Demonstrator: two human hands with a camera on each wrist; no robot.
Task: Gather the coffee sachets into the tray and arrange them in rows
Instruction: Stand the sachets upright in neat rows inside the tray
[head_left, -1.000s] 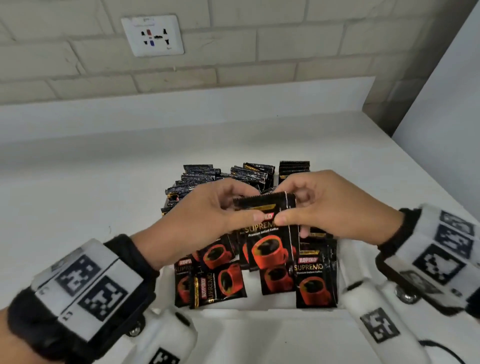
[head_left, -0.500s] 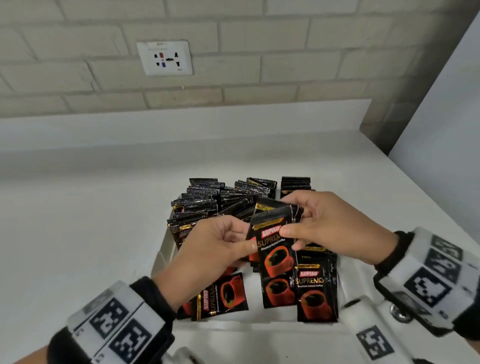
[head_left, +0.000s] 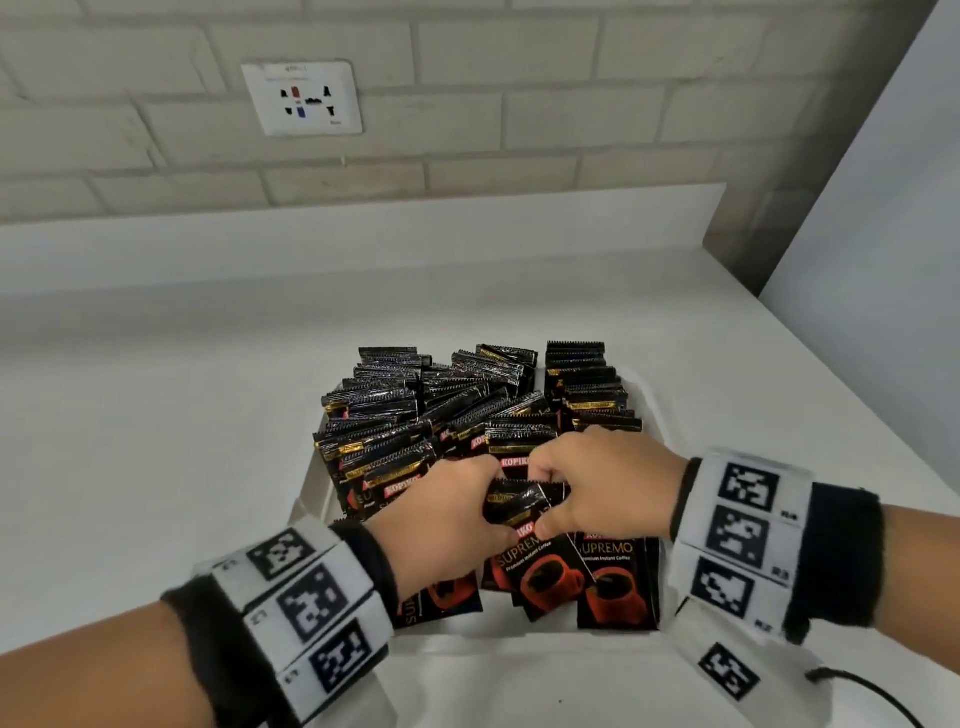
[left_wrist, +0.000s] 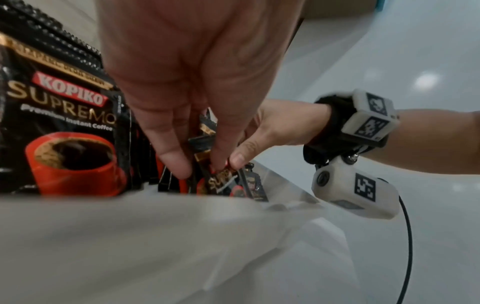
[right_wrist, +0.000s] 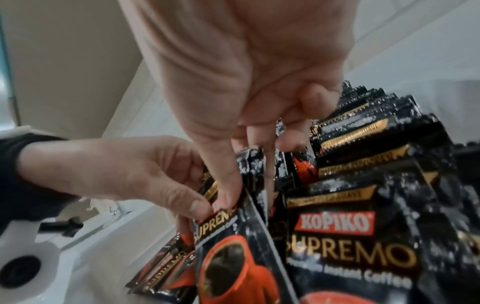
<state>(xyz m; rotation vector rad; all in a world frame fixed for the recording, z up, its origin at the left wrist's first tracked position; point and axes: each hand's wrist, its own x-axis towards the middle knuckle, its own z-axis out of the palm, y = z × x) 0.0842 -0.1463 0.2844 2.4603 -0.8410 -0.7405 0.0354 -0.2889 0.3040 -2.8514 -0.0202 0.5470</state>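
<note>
A white tray (head_left: 311, 499) on the counter is packed with black coffee sachets (head_left: 467, 405) printed with a red cup, standing in rough rows. Both hands are down inside its near part. My left hand (head_left: 447, 519) and right hand (head_left: 597, 483) pinch the top edge of the same sachet (head_left: 519, 504) from either side, thumbs in front, fingers behind it. In the right wrist view that held sachet (right_wrist: 233, 242) stands upright in front of the middle row, with my left hand (right_wrist: 145, 174) at its left corner. The left wrist view shows my right hand (left_wrist: 272, 131) meeting my left fingers (left_wrist: 171, 148) low among the sachets.
The white counter (head_left: 156, 441) stretches left and behind the tray to a low upstand and a brick wall with a socket plate (head_left: 304, 98). A white panel (head_left: 883, 260) rises at the right. A black cable (head_left: 872, 691) trails at the near right.
Both hands have come down and toward me with the sachet, from above the rows into the tray's near part. The left hand has closed in beside the right.
</note>
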